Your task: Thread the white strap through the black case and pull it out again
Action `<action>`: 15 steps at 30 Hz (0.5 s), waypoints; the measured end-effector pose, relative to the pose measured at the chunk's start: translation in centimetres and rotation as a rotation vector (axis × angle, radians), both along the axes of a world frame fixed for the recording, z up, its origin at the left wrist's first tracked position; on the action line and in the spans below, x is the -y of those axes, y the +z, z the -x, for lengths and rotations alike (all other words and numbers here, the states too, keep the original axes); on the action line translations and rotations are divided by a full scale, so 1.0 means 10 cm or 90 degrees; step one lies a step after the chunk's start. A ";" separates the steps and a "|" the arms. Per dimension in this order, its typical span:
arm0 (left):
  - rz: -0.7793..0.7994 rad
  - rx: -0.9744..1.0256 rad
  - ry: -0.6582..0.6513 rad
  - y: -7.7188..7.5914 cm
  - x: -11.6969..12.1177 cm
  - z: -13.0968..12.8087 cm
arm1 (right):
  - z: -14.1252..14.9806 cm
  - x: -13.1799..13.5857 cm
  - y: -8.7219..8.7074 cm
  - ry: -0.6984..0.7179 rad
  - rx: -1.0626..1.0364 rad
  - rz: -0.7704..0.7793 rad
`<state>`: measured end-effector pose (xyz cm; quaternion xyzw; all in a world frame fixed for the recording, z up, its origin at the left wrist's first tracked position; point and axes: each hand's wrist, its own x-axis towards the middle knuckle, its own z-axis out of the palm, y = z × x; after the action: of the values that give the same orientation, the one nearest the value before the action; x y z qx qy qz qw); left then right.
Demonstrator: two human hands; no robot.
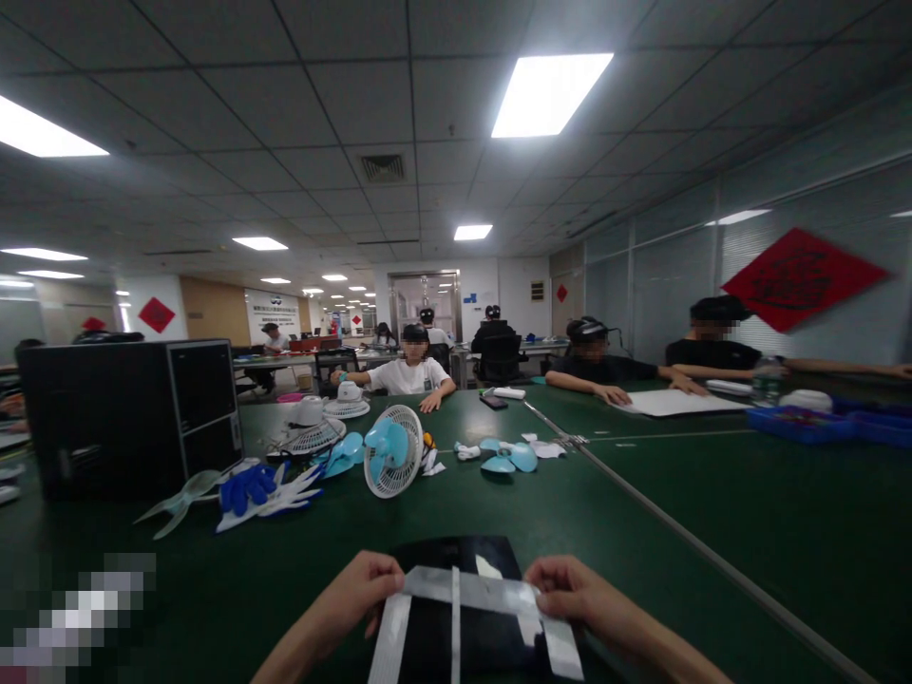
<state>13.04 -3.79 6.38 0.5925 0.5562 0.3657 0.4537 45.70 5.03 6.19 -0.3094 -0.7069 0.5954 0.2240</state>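
Note:
A black flat panel (427, 638) lies on the green table right in front of me, with pale strips along both sides and a thin white one down its middle. Across its far part runs a translucent tape strip (488, 591). My left hand (367, 587) pinches the strip's left end between thumb and fingers. At the other end, my right hand (570, 591) grips it the same way. The strip looks stretched between the two hands; whether it touches the panel all along I cannot tell. Bright patches show on the panel near my right hand.
A white fan with blue blades (390, 446) stands beyond the panel, near loose blue blades (509, 456). Blue-and-white gloves (260, 494) lie beside a black computer case (128, 418). A metal strip (641, 503) crosses the table. Co-workers sit opposite and at right, near blue trays (798, 426).

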 end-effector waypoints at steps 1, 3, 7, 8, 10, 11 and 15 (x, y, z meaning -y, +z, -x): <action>0.019 -0.016 -0.015 -0.02 0.00 0.00 | 0.01 0.01 0.01 -0.001 0.012 -0.007; 0.057 -0.058 -0.049 -0.08 -0.01 0.01 | 0.03 0.03 0.02 -0.013 0.044 -0.035; 0.108 -0.144 -0.054 -0.14 -0.03 -0.01 | 0.07 0.01 -0.05 -0.049 0.107 -0.131; 0.111 -0.163 -0.043 -0.15 -0.04 -0.01 | 0.08 -0.01 -0.09 -0.058 0.115 -0.155; 0.108 -0.186 -0.030 -0.17 -0.05 0.00 | 0.11 -0.05 -0.17 -0.073 0.119 -0.192; 0.102 -0.193 -0.028 -0.17 -0.06 0.01 | 0.12 -0.06 -0.21 -0.081 0.120 -0.207; 0.068 -0.222 -0.021 -0.19 -0.07 0.06 | 0.16 -0.05 -0.27 -0.101 0.157 -0.260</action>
<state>12.43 -3.12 4.51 0.6311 0.6353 0.2194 0.3873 44.09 5.51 3.52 -0.3821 -0.8082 0.3785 0.2401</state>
